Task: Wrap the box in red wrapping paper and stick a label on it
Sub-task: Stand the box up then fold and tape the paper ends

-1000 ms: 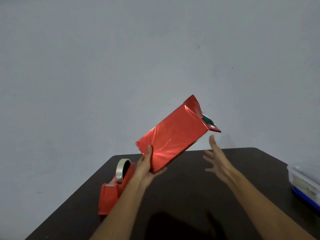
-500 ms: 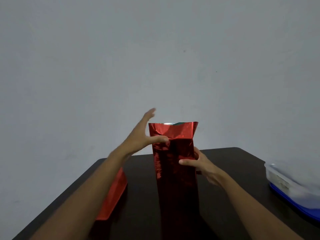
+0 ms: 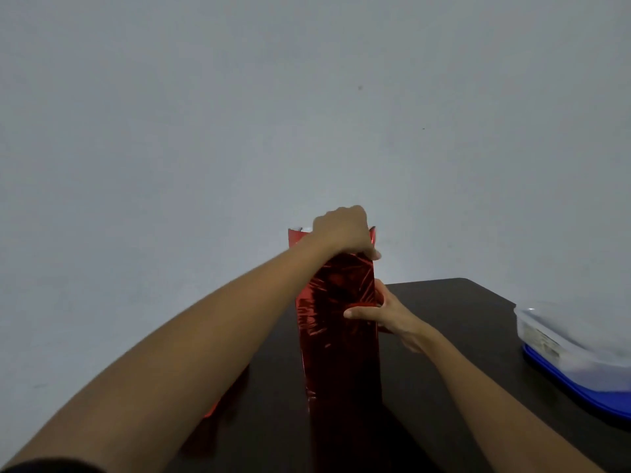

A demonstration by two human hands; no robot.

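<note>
The box (image 3: 341,353), sheathed in red wrapping paper (image 3: 296,238), stands upright on the table (image 3: 461,319). The left hand (image 3: 341,230) curls its grip over the paper's top end. Below it, the right hand (image 3: 389,315) clasps the box's side, thumb across the front.

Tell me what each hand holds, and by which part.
Both hold the upright wrapped box: the left hand grips its top end, the right hand its right edge, midway up.
</note>
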